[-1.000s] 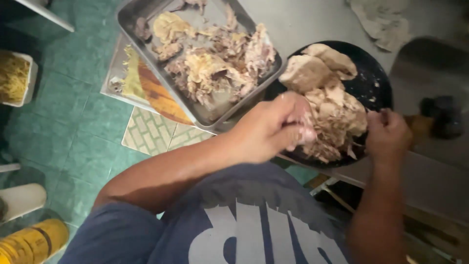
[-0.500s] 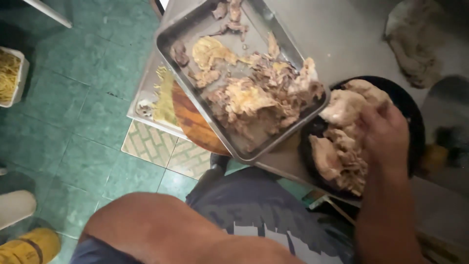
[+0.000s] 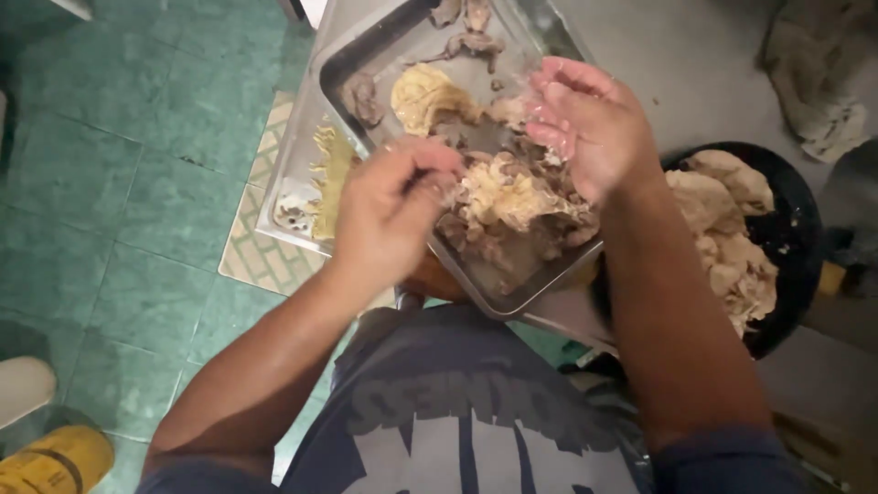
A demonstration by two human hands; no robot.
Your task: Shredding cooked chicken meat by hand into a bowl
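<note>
Both hands over the metal tray [image 3: 366, 69] of cooked chicken scraps [image 3: 508, 197]: left hand [image 3: 395, 206] curled, pinching meat off the pile, right hand [image 3: 590, 123] loosely open above it. Black bowl [image 3: 794, 215] of picked meat alongside.

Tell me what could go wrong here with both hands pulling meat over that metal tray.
The metal tray seems to jut past the counter edge over the person's lap, so a hard tug might tip it onto the green floor. Both the left hand and the right hand look wet and greasy, so bits of the meat pile could slip and fall. The black bowl beside the right forearm is heaped, and a nudge might spill it.
</note>
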